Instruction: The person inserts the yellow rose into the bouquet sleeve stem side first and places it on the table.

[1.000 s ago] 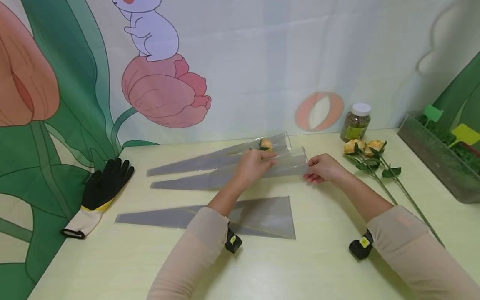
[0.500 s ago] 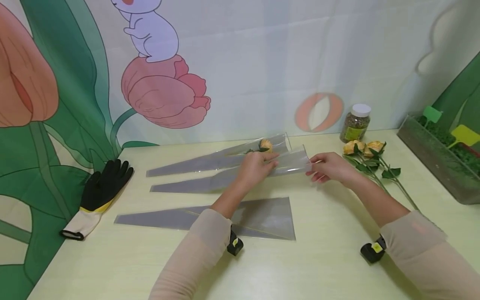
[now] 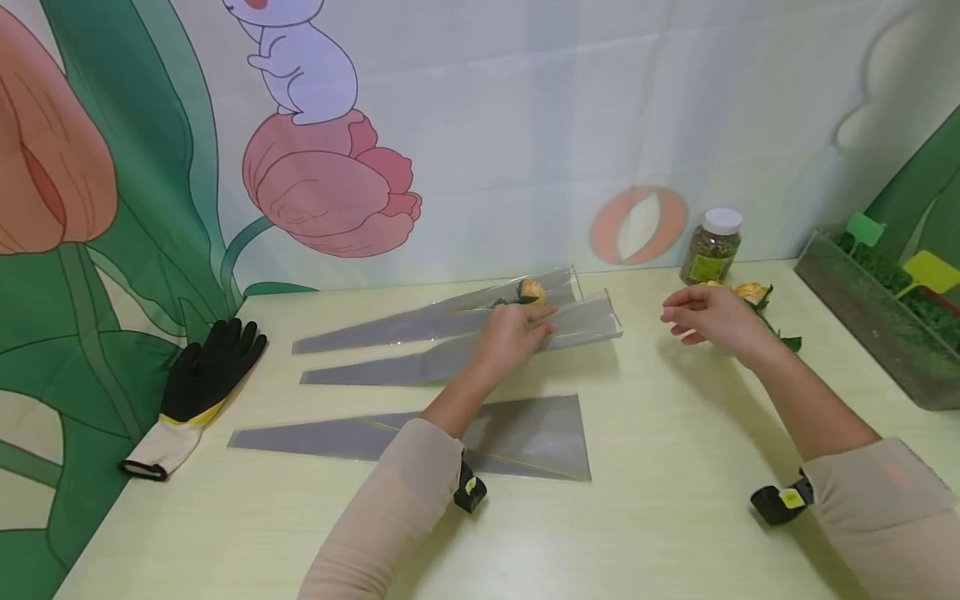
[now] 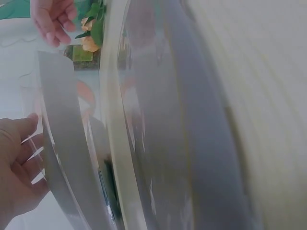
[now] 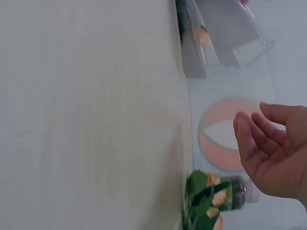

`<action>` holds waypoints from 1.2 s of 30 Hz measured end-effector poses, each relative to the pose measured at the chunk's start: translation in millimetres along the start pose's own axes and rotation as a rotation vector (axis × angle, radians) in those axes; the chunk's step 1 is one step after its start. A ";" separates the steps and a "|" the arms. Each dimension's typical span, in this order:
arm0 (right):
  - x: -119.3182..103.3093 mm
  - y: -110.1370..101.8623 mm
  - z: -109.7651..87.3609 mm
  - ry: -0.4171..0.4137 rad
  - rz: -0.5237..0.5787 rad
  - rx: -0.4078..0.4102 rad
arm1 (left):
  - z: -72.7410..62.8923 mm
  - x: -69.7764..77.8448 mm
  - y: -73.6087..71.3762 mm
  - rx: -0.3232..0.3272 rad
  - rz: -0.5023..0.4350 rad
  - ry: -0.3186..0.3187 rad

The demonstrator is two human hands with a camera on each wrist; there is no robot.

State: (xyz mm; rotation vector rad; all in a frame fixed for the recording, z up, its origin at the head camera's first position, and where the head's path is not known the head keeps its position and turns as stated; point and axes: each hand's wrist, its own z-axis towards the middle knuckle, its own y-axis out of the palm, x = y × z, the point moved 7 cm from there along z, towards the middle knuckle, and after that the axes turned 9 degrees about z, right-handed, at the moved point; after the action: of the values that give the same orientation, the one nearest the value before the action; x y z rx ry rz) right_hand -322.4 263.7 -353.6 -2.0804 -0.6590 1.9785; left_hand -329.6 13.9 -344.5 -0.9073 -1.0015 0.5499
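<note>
My left hand [image 3: 510, 340] pinches a clear tapered flower sleeve [image 3: 581, 323] near its wide end, which is lifted off the table with its mouth parted. Behind it lies a second sleeve [image 3: 397, 323] with a yellow rose [image 3: 532, 291] inside. A third, flat sleeve [image 3: 532, 425] lies in front, partly under my left forearm. My right hand [image 3: 712, 321] is in the air, fingers loosely bent and holding nothing, as the right wrist view also shows. It overlaps the yellow roses [image 3: 752, 292] at the right, hiding most of their stems.
A jar with a white lid [image 3: 710, 244] stands at the back right. Beside it is a clear planter box [image 3: 862, 333] with greenery and small plant tags. A black and white work glove [image 3: 206, 379] lies at the table's left edge. A printed cloth hangs behind.
My right hand has let go of the sleeve's wide mouth and moved right, toward the roses. My left hand stays nearly in place, still pinching the sleeve.
</note>
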 end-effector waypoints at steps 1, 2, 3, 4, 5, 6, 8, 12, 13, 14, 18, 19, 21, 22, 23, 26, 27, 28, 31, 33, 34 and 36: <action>0.8 -7.9 0.5 -0.004 -0.027 0.033 | 0.1 0.0 -0.4 0.002 -0.003 -0.003; 1.8 -15.9 1.0 -0.005 -0.054 0.069 | 0.1 -0.1 -0.8 0.003 -0.006 -0.008; 3.6 -23.9 1.3 -0.008 -0.088 0.105 | 0.1 -0.1 -1.0 0.002 -0.009 -0.013; 5.7 -31.7 1.3 -0.006 -0.123 0.144 | 0.1 -0.2 -1.1 0.001 -0.013 -0.018; 7.9 -39.1 1.0 -0.003 -0.152 0.178 | 0.0 -0.2 -1.1 -0.001 -0.015 -0.023; 10.4 -46.1 0.5 0.001 -0.169 0.211 | 0.1 -0.2 -0.8 -0.007 -0.018 -0.028; 16.3 -58.2 0.0 0.015 -0.198 0.269 | 0.3 -0.3 -0.4 -0.012 -0.016 -0.034; 27.0 -73.9 0.1 0.051 -0.221 0.336 | 0.7 -0.2 0.6 -0.014 -0.012 -0.034; 28.7 -76.0 0.9 0.059 -0.229 0.345 | 0.7 -0.2 0.7 -0.013 -0.015 -0.032; 30.1 -77.6 1.9 0.067 -0.232 0.349 | 0.6 -0.2 0.8 -0.012 -0.016 -0.032; 32.5 -80.4 9.0 0.064 -0.265 0.334 | 0.1 -1.0 1.5 -0.016 -0.040 -0.041; 32.7 -80.4 11.7 0.061 -0.273 0.326 | 0.0 -1.5 1.8 -0.017 -0.050 -0.047; 33.7 -80.5 18.0 0.050 -0.286 0.309 | -0.1 -2.5 2.0 -0.019 -0.063 -0.059; 34.0 -79.7 21.6 0.048 -0.293 0.302 | -0.1 -3.4 1.9 -0.019 -0.067 -0.063; 34.8 -79.1 25.1 0.049 -0.298 0.294 | -0.3 -4.1 1.7 -0.018 -0.069 -0.066; 37.6 -77.2 34.1 0.058 -0.323 0.274 | -0.2 -4.7 0.7 -0.013 -0.057 -0.062; 38.3 -76.2 36.3 0.064 -0.330 0.268 | -0.1 -4.8 0.6 -0.013 -0.055 -0.060; 39.1 -75.2 38.1 0.073 -0.336 0.264 | -0.1 -4.9 0.6 -0.014 -0.053 -0.057; 41.1 -72.2 42.1 0.089 -0.363 0.249 | -0.2 -4.8 0.3 -0.018 -0.060 -0.054; 42.3 -70.3 44.3 0.100 -0.388 0.236 | -0.4 -4.9 0.4 -0.026 -0.069 -0.056; 42.8 -69.4 45.5 0.102 -0.407 0.227 | -0.5 -4.7 0.3 -0.030 -0.074 -0.055; 43.4 -67.3 48.3 0.106 -0.439 0.208 | -0.5 -4.4 0.2 -0.036 -0.081 -0.055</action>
State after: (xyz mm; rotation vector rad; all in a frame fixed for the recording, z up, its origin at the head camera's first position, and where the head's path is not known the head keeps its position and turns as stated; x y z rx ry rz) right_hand -381.8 334.5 -367.4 -1.7258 -0.7721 1.6073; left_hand -331.2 10.5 -346.8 -0.8835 -1.0955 0.4922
